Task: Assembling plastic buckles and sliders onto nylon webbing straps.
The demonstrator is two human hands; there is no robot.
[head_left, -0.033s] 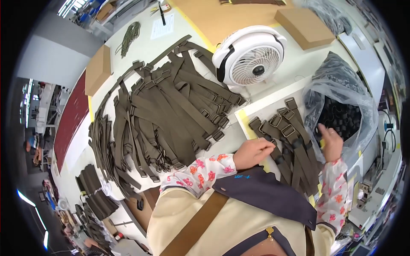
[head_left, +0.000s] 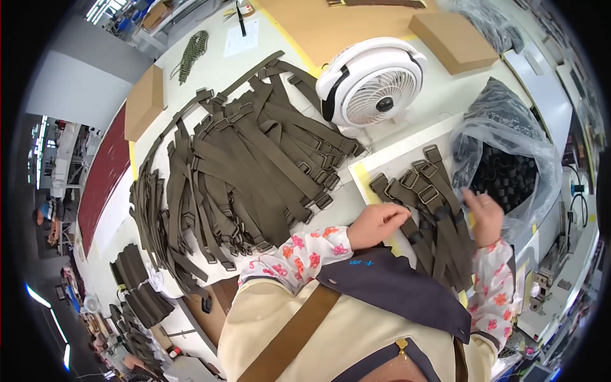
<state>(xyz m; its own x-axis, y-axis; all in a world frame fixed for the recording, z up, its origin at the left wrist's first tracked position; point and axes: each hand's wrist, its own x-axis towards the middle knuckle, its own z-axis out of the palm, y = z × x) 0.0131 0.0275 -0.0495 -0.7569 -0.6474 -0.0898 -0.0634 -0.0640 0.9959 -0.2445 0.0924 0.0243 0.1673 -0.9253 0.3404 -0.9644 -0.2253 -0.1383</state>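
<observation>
Observed: left hand [head_left: 380, 225] curled nearly closed, thumb against fingers, at the left side of the small group of straps [head_left: 449, 245] on the white board [head_left: 396, 161]; cannot tell of anything gripped. Observed also: right hand [head_left: 485, 219] half open, fingers loosely extended, between straps and clear plastic bag [head_left: 503, 130], just beside the black loops [head_left: 507, 170] in its mouth; contents of grip likewise not possible to tell. Noted: dark bands [head_left: 441, 215] around some straps, metal buckles [head_left: 429, 193] toward the far ends, larger strap pile [head_left: 235, 153] farther left. Step in hand, by judgement: fitting loops onto straps. Next move, by judgement: calling for a single loop pinched and a strap end held flat. Hard to make out: right fingertips, blurred; undersides of both hands, turned from view; near strap ends, partly hidden by the dark collar [head_left: 401, 286]; deeper loops, covered by the top layer
</observation>
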